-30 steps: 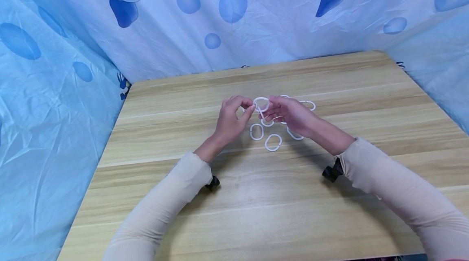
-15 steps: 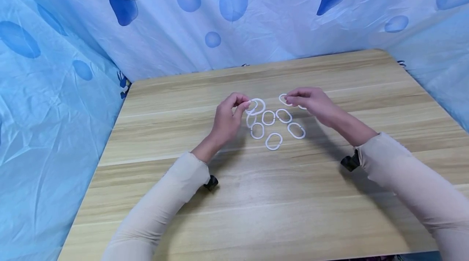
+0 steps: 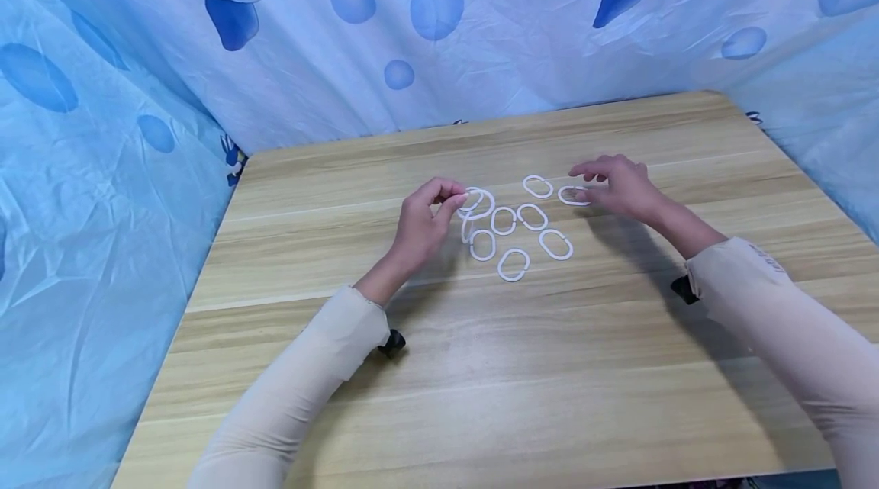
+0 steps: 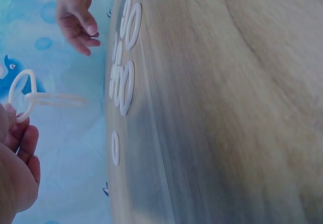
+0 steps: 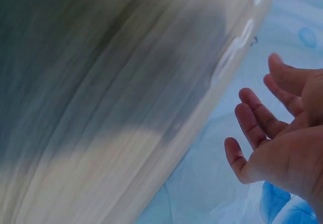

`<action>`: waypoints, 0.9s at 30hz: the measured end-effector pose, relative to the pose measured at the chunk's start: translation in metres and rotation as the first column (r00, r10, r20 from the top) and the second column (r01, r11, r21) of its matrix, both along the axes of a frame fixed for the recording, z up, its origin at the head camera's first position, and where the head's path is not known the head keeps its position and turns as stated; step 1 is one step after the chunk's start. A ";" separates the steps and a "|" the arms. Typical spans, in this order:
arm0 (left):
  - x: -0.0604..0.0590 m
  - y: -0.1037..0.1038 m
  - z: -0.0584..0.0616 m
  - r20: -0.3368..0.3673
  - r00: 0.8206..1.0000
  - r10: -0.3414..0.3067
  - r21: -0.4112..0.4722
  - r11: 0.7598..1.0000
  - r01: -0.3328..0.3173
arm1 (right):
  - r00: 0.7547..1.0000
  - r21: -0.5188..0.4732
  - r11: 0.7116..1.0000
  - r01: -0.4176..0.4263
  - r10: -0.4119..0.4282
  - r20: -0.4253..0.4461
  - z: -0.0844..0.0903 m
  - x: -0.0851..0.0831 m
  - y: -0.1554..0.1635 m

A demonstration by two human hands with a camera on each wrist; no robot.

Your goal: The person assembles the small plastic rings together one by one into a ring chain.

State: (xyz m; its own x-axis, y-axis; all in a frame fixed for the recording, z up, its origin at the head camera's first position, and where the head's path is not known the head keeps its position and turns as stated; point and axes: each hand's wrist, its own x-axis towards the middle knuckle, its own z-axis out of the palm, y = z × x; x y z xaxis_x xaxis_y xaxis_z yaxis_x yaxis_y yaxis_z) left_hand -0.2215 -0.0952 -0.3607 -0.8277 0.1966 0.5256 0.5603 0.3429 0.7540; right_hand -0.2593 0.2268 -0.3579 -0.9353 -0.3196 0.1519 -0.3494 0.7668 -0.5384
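My left hand (image 3: 424,223) pinches a white oval split ring (image 4: 33,80) between thumb and fingertips, raised over the table. A second white split ring (image 4: 60,101) is linked through it and sticks out blurred in the left wrist view. My right hand (image 3: 623,190) has loosely spread, bent fingers with nothing between them, also seen in the right wrist view. It hovers at the rightmost loose ring (image 3: 561,199), its thumb overlapping that ring in the head view. More loose rings, such as the nearest one (image 3: 510,280), lie flat between the hands.
The wood-grain table (image 3: 439,397) stretches out on all sides of the rings. A blue patterned curtain (image 3: 494,39) hangs behind its far edge and along the sides. Small black wrist cameras, such as the left one (image 3: 393,344), hang under both sleeves.
My right hand has left the rings at the left hand and moved right, past the upper ring to the rightmost one. The left hand keeps its linked rings, nearly still.
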 end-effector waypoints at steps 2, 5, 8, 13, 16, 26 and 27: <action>0.000 -0.001 0.000 0.005 1.000 0.000 0.000 1.000 0.000 | 1.000 0.048 0.999 -0.006 0.006 -0.002 -0.002 -0.002 0.002; 0.001 -0.002 0.001 0.016 1.000 0.002 -0.005 1.000 -0.002 | 1.000 0.106 0.994 -0.008 0.006 0.014 -0.003 -0.003 0.004; 0.001 -0.002 0.002 0.029 1.000 0.001 -0.006 1.000 -0.001 | 0.999 0.168 0.986 -0.013 0.008 0.031 -0.004 -0.005 0.004; 0.001 -0.004 0.002 0.042 0.999 -0.003 -0.013 1.000 0.004 | 0.999 0.256 0.966 -0.043 0.037 0.026 -0.007 -0.007 0.002; 0.002 -0.005 0.002 0.039 0.999 -0.006 -0.018 1.000 0.007 | 0.998 0.292 0.955 -0.056 0.053 0.018 -0.009 -0.009 -0.001; 0.002 -0.008 0.003 0.049 0.999 -0.001 -0.041 0.999 0.003 | 0.996 0.366 0.927 -0.077 0.086 -0.010 -0.016 -0.012 -0.004; 0.002 -0.009 0.003 0.052 0.999 0.000 -0.042 0.999 0.002 | 0.996 0.370 0.926 -0.074 0.089 -0.023 -0.016 -0.012 -0.005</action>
State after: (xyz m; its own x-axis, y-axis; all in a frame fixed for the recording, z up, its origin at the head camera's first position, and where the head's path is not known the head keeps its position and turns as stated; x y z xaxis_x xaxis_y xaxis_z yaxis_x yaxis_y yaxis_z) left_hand -0.2194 -0.1037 -0.3575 -0.8533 0.2183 0.4736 0.5214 0.3740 0.7670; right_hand -0.2715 0.2222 -0.3737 -0.8994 -0.4348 0.0446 -0.4341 0.8765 -0.2080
